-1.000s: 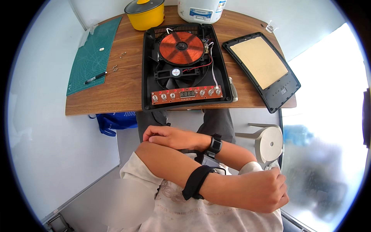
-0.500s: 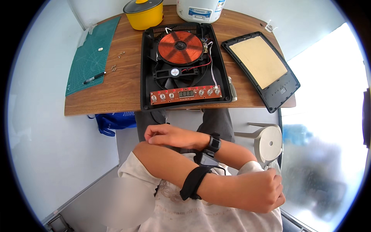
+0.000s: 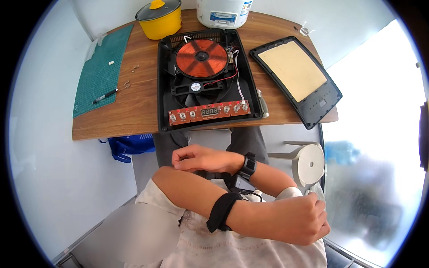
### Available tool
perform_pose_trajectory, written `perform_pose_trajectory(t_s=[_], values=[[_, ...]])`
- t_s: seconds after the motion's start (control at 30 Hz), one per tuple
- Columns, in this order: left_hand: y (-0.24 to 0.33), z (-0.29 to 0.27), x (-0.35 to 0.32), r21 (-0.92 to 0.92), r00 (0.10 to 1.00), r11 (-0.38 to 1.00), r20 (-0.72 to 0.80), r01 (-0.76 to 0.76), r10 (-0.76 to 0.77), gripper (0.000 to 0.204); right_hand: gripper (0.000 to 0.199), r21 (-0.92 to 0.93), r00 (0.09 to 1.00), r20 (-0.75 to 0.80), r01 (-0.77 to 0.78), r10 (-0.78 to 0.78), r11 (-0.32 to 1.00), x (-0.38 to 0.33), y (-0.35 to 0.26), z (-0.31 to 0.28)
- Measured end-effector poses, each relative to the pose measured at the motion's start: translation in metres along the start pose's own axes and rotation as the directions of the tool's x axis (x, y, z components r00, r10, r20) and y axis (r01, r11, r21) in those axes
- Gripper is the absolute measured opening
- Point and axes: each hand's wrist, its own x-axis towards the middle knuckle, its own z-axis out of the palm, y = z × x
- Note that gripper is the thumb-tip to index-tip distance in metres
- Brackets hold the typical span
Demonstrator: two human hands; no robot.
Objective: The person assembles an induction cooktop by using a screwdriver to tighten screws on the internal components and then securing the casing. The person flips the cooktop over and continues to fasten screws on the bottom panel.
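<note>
My arms are crossed in front of my chest, below the table's edge. My left hand (image 3: 299, 219), with a black band at the wrist, lies to the right as a closed fist against my right elbow. My right hand (image 3: 196, 158), with a black watch (image 3: 248, 165) on its wrist, points left above my lap, fingers curled in and holding nothing. On the wooden table (image 3: 134, 111) lies an opened induction cooker (image 3: 205, 80) showing its copper coil, fan and red control board. Neither hand touches it.
The cooker's black glass top panel (image 3: 297, 78) lies upside down at the right. A green cutting mat (image 3: 103, 71) with a pen (image 3: 105, 96) is at the left. At the back stand a yellow pot (image 3: 161, 18) and a white appliance (image 3: 223, 11). A white stool (image 3: 308, 163) and a blue bag (image 3: 127, 145) stand below.
The arms stay crossed. My right hand has shifted slightly; nothing was picked up or let go.
</note>
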Motion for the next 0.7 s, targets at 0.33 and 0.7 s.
perform_pose_trajectory(t_s=[0.33, 0.7], values=[[-0.003, 0.007, -0.001, 0.024, 1.000, 1.000, 0.010, -0.019, 0.018, 0.020, 0.023, 0.002, 0.985, -0.171, 0.004, -0.004, 1.000, 0.001, -0.010, 0.022], [-0.045, -0.041, -0.053, 0.030, 0.976, 0.983, 0.117, 0.182, -0.184, 0.015, 0.016, -0.397, 0.641, -0.674, 0.103, -0.366, 0.912, -0.180, -0.036, -0.003]])
